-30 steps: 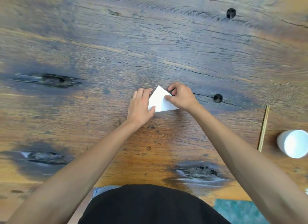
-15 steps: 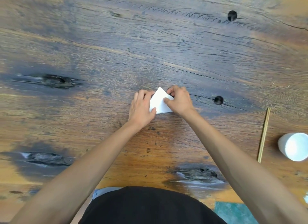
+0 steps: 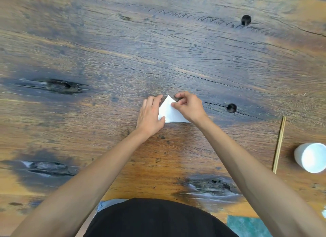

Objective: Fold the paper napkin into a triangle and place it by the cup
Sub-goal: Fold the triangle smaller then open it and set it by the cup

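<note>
A white paper napkin [image 3: 169, 112], folded into a triangle with its tip pointing away from me, lies flat on the dark wooden table [image 3: 158, 51] at the middle. My left hand [image 3: 150, 116] rests flat on its left edge, thumb pressing the lower left corner. My right hand [image 3: 189, 107] covers the right side, thumb and fingertips pinched at the napkin's right edge near the tip. A white cup [image 3: 311, 157] stands far to the right, well apart from the napkin.
A thin wooden stick [image 3: 279, 145] lies lengthwise just left of the cup. Round dark holes [image 3: 231, 108] and knots mark the tabletop. My black-clothed body fills the near edge, with a green patch [image 3: 247, 226] at the lower right.
My right hand's fingers have shifted up along the napkin's right edge toward the tip. The left hand has stayed pressing the left side. The napkin has not moved across the table.
</note>
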